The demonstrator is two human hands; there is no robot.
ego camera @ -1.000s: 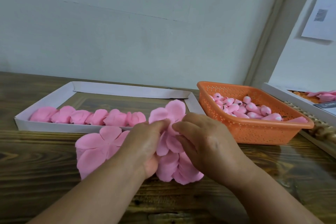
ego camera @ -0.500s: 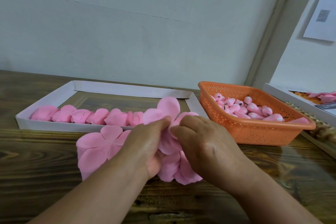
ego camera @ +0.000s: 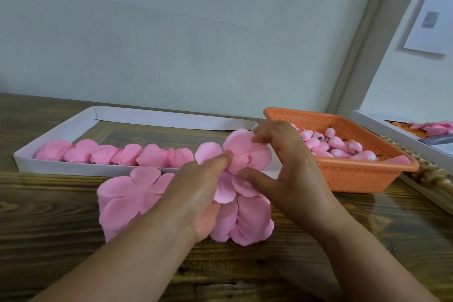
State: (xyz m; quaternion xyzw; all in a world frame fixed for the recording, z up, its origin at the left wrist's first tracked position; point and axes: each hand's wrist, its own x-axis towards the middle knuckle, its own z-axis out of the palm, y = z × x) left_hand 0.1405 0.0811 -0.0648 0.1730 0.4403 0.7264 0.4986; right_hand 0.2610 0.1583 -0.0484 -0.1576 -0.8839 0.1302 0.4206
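Right now you are partway through building one pink fabric flower (ego camera: 247, 149), held just above the dark wooden worktop (ego camera: 61, 240) between both hands. Your left hand (ego camera: 196, 193) pinches it from seven o'clock, its fingers (ego camera: 220, 160) curled in against the rolled centre. Your right hand (ego camera: 294, 171) grips it from three o'clock, with fingers on the petal's upper edge and another beneath it. By my reading this is the wrapping step: a petal layer is being shaped round the centre, and looser petals hang below. Directly underneath lies a stack of flat pink petal cut-outs (ego camera: 252, 223), with a second stack (ego camera: 127, 196) at nine o'clock. Next you will likely need to cup the layer evenly while holding the centre firm; thin fabric creases, so a light pinch suits. Once done, the flower probably joins the row of finished pink blooms (ego camera: 147, 157) in the shallow white cardboard tray (ego camera: 73, 169) at ten o'clock. The orange perforated plastic basket (ego camera: 355, 176) of pink buds (ego camera: 338, 144) sits at two o'clock
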